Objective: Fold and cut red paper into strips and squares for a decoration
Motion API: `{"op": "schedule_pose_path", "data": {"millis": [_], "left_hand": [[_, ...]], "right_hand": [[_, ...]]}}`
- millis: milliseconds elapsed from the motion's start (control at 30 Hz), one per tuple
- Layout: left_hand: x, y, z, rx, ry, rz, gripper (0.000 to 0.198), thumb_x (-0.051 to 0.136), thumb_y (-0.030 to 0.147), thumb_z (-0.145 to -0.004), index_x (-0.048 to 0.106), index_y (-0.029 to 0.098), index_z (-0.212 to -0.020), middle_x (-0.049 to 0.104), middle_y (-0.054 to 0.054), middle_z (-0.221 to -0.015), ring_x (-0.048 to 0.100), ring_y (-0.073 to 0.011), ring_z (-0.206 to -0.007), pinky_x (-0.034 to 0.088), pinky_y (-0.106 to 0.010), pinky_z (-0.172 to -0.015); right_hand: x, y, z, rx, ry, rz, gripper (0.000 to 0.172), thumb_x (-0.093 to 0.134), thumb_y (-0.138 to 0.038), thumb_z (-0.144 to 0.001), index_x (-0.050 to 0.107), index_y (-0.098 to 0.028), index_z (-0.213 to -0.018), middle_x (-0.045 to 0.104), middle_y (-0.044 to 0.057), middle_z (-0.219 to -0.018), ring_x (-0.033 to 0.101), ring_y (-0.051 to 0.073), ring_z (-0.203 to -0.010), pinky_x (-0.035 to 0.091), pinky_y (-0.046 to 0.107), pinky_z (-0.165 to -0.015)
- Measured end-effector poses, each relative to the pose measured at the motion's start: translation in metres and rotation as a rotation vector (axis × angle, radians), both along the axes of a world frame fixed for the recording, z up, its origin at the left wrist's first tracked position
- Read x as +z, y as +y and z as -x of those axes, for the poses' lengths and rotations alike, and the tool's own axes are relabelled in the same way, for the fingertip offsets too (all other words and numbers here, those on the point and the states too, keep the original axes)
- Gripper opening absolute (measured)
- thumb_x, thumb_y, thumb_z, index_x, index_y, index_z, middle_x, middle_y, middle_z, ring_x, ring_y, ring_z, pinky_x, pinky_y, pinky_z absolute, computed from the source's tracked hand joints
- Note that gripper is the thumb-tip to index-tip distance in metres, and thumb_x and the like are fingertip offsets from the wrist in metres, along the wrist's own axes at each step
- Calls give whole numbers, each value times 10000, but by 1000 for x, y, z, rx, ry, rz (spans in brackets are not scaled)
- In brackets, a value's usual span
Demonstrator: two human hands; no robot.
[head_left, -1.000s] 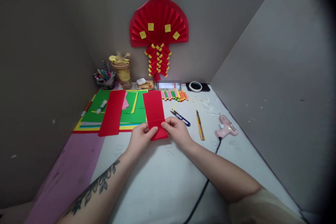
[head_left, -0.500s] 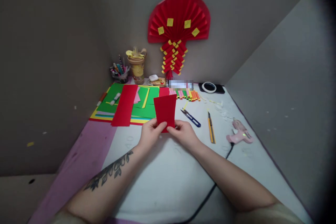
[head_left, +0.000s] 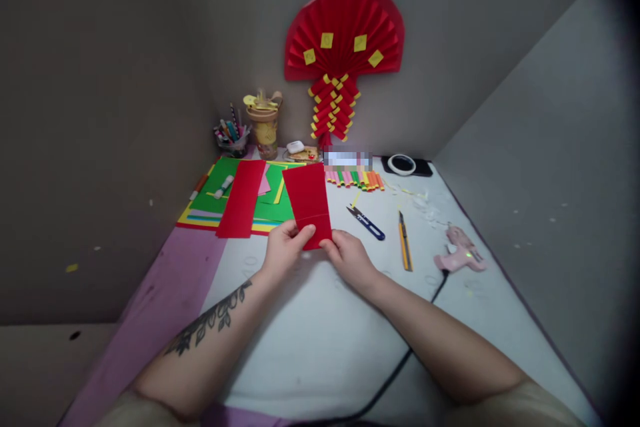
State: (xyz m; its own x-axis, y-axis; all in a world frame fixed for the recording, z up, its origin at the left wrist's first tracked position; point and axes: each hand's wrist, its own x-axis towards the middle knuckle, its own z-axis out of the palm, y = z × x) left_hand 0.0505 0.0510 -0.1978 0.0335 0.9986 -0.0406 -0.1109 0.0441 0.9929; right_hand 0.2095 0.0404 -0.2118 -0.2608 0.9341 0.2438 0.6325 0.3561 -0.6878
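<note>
White tabletop (head_left: 290, 340), mauve along left side. On it: coloured paper sheets (head_left: 273, 210), thread snips (head_left: 367, 222), yellow utility knife (head_left: 405, 245), pink glue gun (head_left: 457, 253), small paper rolls (head_left: 355, 179), pen cup (head_left: 234, 147).

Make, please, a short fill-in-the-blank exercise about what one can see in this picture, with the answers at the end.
1. The left hand and right hand hold a paper coloured ____.
2. On the wall fan there are ____ yellow squares.
3. The pink glue gun has a ____ cable.
4. The yellow craft knife lies to the ____ of the snips.

Missing words: red; four; black; right.
</note>
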Motion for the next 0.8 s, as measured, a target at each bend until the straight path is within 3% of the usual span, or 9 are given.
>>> {"op": "schedule_pose_path", "data": {"millis": [267, 433, 667, 800], "left_hand": [[-4, -3, -10, -209, -12, 1, 268, 708, 319, -694, 650, 122, -867, 694, -45, -800, 613, -156, -716, 463, -256, -672], [-10, -1, -8, -207, -20, 7, 287, 694, 347, -717, 655, 117, -884, 698, -60, -828, 617, -167, -733, 463, -269, -679], [-7, 4, -4, -237, -57, 0, 368, 745, 300, -669, 621, 122, -966, 699, -102, -948, 636, -181, -803, 482, -287, -735], [-1, 4, -3, -185, -47, 56, 339, 775, 291, -608, 596, 135, -850, 669, -28, -739, 588, -119, -621, 451, -226, -592]], "right_hand": [[-1, 4, -9, -77, -26, -152, 224, 407, -279, -912, 494, -214, -716, 587, 58, -703, 549, 207, -702, 411, 314, -635], [-3, 5, -8, -71, -73, -252, 267, 379, -291, -930, 456, -216, -686, 553, 53, -664, 526, 203, -673, 395, 311, -622], [-4, 1, -6, -39, -52, -240, 269, 366, -288, -938, 461, -206, -700, 547, 53, -681, 523, 195, -683, 390, 298, -626], [-3, 2, -6, -51, -11, -183, 265, 397, -292, -927, 458, -207, -684, 537, 39, -663, 515, 186, -660, 371, 288, -611]]}}
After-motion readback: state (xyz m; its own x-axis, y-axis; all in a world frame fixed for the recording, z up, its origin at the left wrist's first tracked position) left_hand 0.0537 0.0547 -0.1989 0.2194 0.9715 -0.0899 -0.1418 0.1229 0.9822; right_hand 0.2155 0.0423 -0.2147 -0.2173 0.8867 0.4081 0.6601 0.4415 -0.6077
